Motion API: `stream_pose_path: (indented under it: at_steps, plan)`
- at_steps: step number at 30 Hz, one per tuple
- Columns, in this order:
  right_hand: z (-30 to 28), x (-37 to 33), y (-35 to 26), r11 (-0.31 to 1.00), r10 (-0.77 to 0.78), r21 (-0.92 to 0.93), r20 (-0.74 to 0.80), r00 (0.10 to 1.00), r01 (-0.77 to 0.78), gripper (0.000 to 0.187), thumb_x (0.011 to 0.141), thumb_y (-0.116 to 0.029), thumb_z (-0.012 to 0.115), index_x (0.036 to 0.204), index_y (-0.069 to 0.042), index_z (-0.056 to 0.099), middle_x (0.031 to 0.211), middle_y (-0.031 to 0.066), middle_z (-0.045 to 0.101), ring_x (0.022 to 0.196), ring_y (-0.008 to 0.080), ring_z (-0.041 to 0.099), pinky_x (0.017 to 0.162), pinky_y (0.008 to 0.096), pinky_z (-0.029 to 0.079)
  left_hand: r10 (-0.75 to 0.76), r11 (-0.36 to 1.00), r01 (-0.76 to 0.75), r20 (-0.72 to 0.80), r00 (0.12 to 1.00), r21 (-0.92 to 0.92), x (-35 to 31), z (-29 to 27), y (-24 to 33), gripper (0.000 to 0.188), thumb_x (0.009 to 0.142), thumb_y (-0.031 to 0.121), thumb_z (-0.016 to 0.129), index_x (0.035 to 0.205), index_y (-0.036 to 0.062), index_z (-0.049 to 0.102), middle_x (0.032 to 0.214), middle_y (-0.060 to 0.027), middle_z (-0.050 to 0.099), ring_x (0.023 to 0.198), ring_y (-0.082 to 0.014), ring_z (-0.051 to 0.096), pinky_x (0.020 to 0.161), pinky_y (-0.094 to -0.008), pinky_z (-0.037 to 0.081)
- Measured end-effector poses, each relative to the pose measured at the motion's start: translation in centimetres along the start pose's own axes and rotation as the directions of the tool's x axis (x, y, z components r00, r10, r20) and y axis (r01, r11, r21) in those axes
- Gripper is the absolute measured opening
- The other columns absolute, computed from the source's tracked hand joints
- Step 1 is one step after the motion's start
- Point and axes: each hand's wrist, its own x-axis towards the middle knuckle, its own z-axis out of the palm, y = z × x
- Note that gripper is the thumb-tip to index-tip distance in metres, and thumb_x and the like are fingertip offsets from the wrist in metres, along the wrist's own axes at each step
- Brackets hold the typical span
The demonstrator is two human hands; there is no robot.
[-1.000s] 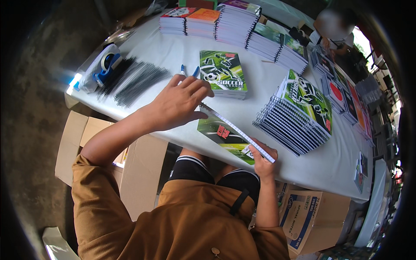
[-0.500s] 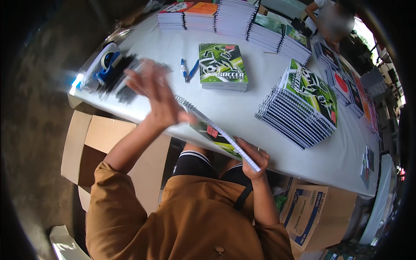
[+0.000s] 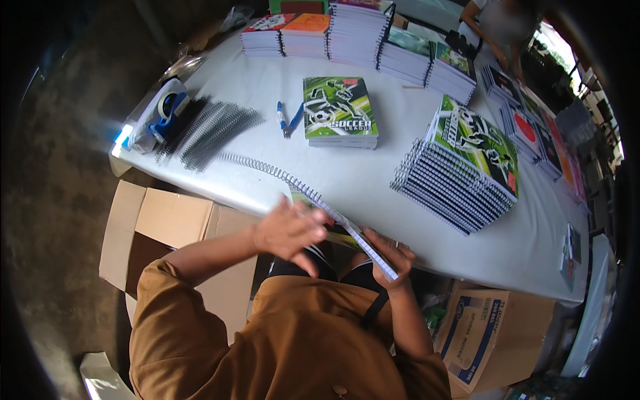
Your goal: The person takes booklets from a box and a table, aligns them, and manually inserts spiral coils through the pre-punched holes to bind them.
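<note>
Just beyond the person's lap, at the near edge of the white cloth-covered surface [image 3: 347, 170], a green-and-black paper-covered notebook [image 3: 377, 252] is held tilted, its spine turned up toward me. The right hand [image 3: 392, 261] grips it firmly by the near end. The left hand [image 3: 291, 230] is spread open and blurred beside the spine; I can't tell whether it touches anything. A long grey spiral coil [image 3: 267, 168] runs out of the spine's far end and trails toward a heap of dark loose coils [image 3: 217, 130].

I'd judge the notebook light and fairly stiff across its pages, with a cover that looks glossy and perhaps a little slippery. The near end, pinched flat, seems the sound place to hold it, leaving the spine free. The coil looks springy, thin and easily bent, so I'd take it lightly, close to the holes.

As for print, a squared stack of matching green-and-black books [image 3: 339, 110] carries bold white title lettering under a footballer drawing, plus a small red mark. The brown cardboard box [image 3: 493, 340] by the right forearm has a blue-bordered printed label. Writing on the farther covers is too small for me to read.
</note>
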Motion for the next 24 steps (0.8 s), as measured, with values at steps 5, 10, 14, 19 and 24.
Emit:
stream_pose_path:
  at_steps: [5,10,14,19,24]
  plan:
    - [-0.7,-0.2,-0.3,0.998,0.017,0.062,0.072,0.997,-0.021,0.025,0.079,-0.008,0.058,0.101,0.002,0.065,0.098,0.0177,0.065,0.082,0.0292,0.066,0.073,0.0353,0.053,-0.713,0.691,0.714,0.27,0.647,0.115,12.1,-6.3,-4.4,0.051,0.094,0.04,0.035,0.13,0.0044,0.041,0.133,-0.0219,0.039,0.128,-0.037,0.03,0.107,-0.0493,0.017]
    - [-1.6,3.6,-2.6,0.964,-0.202,-0.102,0.321,0.925,0.245,0.024,0.075,-0.004,0.063,0.098,0.0,0.065,0.1,0.0182,0.063,0.083,0.0277,0.066,0.067,0.0344,0.056,-0.818,0.499,0.835,0.446,0.364,0.234,11.8,-1.5,-6.2,0.045,0.093,0.031,0.041,0.131,0.0071,0.038,0.121,-0.0164,0.051,0.111,-0.0298,0.05,0.099,-0.0464,0.03]
    - [2.1,4.0,-5.5,0.937,-0.27,-0.092,0.422,0.866,0.337,0.029,0.077,-0.006,0.061,0.105,-0.001,0.062,0.098,0.0167,0.063,0.086,0.0267,0.065,0.073,0.0344,0.055,-0.614,0.679,0.563,-0.055,0.787,0.471,14.3,3.1,-10.8,0.045,0.087,0.025,0.052,0.13,0.0167,0.039,0.118,-0.011,0.051,0.106,-0.0244,0.05,0.09,-0.0436,0.033]
    - [1.3,2.2,-3.0,0.998,0.028,0.041,0.234,0.972,-0.038,0.033,0.071,-0.004,0.066,0.104,0.0,0.063,0.088,0.0156,0.065,0.079,0.025,0.066,0.068,0.0306,0.053,-0.661,0.657,0.64,-0.104,0.743,0.399,18.3,-0.5,-17.3,0.029,0.09,0.036,0.047,0.1,0.0114,0.058,0.088,-0.009,0.06,0.082,-0.0252,0.058,0.081,-0.0426,0.039]
    - [-1.7,-0.8,2.0,0.783,0.558,0.351,-0.034,0.829,-0.513,0.014,0.08,-0.003,0.063,0.093,0.003,0.065,0.08,0.0076,0.066,0.071,0.0114,0.061,0.063,0.0252,0.049,-0.656,0.634,0.769,0.466,0.593,-0.086,14.5,-2.4,-11.5,0.065,0.087,0.061,0.038,0.061,0.0083,0.066,0.063,-0.0078,0.063,0.065,-0.028,0.061,0.065,-0.0395,0.047]
